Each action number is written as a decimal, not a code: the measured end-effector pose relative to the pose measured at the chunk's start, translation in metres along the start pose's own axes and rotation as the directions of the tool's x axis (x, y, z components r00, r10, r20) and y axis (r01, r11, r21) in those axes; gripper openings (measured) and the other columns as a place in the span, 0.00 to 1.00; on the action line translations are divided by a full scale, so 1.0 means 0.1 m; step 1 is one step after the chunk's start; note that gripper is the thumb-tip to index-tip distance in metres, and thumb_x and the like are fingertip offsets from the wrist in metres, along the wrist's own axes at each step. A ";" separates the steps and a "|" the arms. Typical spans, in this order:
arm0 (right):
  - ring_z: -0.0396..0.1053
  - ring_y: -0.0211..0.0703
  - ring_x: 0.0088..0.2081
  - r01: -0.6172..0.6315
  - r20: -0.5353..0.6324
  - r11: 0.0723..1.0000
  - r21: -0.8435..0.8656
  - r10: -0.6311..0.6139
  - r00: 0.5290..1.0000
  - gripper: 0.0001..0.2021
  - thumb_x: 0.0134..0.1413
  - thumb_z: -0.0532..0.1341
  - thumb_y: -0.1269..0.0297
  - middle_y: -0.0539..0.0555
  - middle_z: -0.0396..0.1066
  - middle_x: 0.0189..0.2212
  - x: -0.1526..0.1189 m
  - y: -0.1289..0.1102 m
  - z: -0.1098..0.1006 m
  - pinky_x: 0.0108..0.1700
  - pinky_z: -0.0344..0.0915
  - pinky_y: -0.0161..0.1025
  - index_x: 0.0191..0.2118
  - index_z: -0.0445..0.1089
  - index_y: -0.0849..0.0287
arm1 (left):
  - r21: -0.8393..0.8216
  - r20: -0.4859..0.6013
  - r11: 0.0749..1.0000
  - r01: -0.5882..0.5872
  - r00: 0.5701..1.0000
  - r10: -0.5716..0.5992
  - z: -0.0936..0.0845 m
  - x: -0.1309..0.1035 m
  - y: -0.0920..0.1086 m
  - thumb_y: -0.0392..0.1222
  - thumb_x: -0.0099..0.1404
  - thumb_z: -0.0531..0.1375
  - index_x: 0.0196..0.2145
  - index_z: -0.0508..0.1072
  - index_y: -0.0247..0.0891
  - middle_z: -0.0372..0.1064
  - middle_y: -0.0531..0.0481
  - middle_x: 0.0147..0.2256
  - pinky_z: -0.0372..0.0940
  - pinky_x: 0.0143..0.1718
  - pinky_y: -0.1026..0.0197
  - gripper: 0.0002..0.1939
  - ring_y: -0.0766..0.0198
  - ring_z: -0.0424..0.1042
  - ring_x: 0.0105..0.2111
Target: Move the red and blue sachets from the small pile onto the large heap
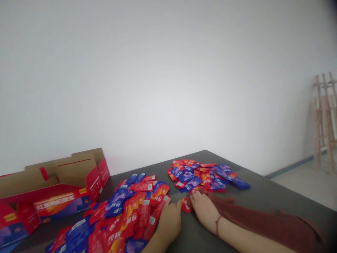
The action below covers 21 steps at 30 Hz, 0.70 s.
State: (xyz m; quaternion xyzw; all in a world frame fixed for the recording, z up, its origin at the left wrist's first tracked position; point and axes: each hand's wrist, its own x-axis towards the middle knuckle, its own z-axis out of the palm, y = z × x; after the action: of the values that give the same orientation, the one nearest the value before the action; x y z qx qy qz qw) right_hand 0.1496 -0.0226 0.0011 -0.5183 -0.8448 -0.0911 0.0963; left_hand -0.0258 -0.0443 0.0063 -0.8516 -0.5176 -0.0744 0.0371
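A large heap of red and blue packets (116,225) covers the left part of the dark table. My left hand (171,219) is at its right edge, touching a red packet, with its fingers partly curled; whether it grips anything is hidden. Farther back lies a smaller pile of red and blue packets (200,174). My right hand (202,209) rests at the near edge of that pile, palm down on brown cloth, beside a single red packet (186,205). Its fingertips are partly hidden and blurred. The brown cloth (263,219) stretches off to the right beyond my right forearm.
Open red and purple boxes (63,198) stand at the left, with brown cardboard insides. The dark table (284,196) has its back corner near the white wall. A wooden rack (325,123) stands on the floor at the far right.
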 end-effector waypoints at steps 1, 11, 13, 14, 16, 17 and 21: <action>0.64 0.53 0.46 0.028 0.005 1.000 0.009 -0.028 1.000 0.19 0.57 0.48 0.78 0.63 0.71 0.44 0.03 -0.06 0.00 0.44 0.61 0.46 0.49 0.70 0.64 | 0.002 -0.002 1.000 0.011 1.000 -0.011 0.00 0.00 0.00 0.31 0.61 0.46 0.59 0.61 0.32 0.71 0.41 0.44 0.46 0.60 0.51 0.27 0.57 0.69 0.45; 0.64 0.47 0.45 0.283 -0.037 0.924 0.258 -0.283 0.958 0.18 0.60 0.49 0.71 0.52 0.73 0.47 -0.35 0.29 -0.10 0.48 0.57 0.44 0.48 0.73 0.52 | -0.068 -0.016 0.997 0.028 0.999 -0.029 0.07 -0.05 0.00 0.30 0.58 0.47 0.64 0.50 0.27 0.68 0.37 0.49 0.45 0.60 0.51 0.35 0.55 0.65 0.51; 0.63 0.49 0.47 0.204 -0.027 0.950 0.236 -0.204 0.979 0.19 0.60 0.48 0.72 0.53 0.72 0.49 -0.43 0.42 -0.06 0.50 0.56 0.46 0.50 0.72 0.54 | -0.055 -0.001 0.998 0.043 0.999 -0.043 0.05 -0.02 0.03 0.31 0.58 0.48 0.64 0.49 0.27 0.68 0.37 0.49 0.45 0.60 0.51 0.36 0.54 0.65 0.50; 0.63 0.50 0.49 0.164 -0.023 0.962 0.218 -0.163 0.986 0.20 0.60 0.48 0.73 0.54 0.71 0.50 -0.44 0.47 -0.03 0.51 0.56 0.46 0.51 0.71 0.55 | -0.047 0.005 0.998 0.052 0.999 -0.051 0.04 -0.01 0.05 0.31 0.57 0.48 0.64 0.49 0.27 0.68 0.36 0.48 0.45 0.60 0.51 0.36 0.54 0.66 0.50; 0.62 0.51 0.50 0.089 -0.022 0.980 0.176 -0.087 0.996 0.21 0.58 0.48 0.74 0.57 0.70 0.51 -0.42 0.50 0.02 0.52 0.56 0.47 0.52 0.71 0.57 | -0.031 0.008 0.998 0.060 0.998 -0.060 0.03 0.01 0.08 0.31 0.58 0.48 0.64 0.50 0.27 0.68 0.36 0.48 0.45 0.60 0.50 0.36 0.53 0.65 0.50; 0.62 0.52 0.50 0.059 -0.027 0.986 0.153 -0.056 0.998 0.21 0.57 0.49 0.75 0.58 0.69 0.51 -0.39 0.49 0.03 0.52 0.57 0.48 0.53 0.70 0.58 | -0.027 0.005 0.998 0.059 0.998 -0.059 0.03 0.02 0.09 0.31 0.58 0.48 0.64 0.49 0.27 0.68 0.36 0.49 0.44 0.60 0.50 0.36 0.53 0.65 0.51; 0.62 0.52 0.49 0.072 -0.053 0.993 0.090 -0.067 0.996 0.23 0.58 0.49 0.75 0.60 0.69 0.48 -0.19 0.28 0.04 0.49 0.59 0.47 0.56 0.66 0.56 | -0.050 -0.010 0.998 0.039 0.999 -0.040 0.06 0.03 0.09 0.31 0.58 0.48 0.65 0.48 0.27 0.66 0.37 0.52 0.43 0.60 0.51 0.36 0.52 0.62 0.53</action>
State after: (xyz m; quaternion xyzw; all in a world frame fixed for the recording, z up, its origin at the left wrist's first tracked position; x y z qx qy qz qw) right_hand 0.1828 -0.0259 -0.0059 -0.4812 -0.8630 -0.0687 0.1380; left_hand -0.0164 -0.0452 0.0008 -0.8414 -0.5321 -0.0927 0.0172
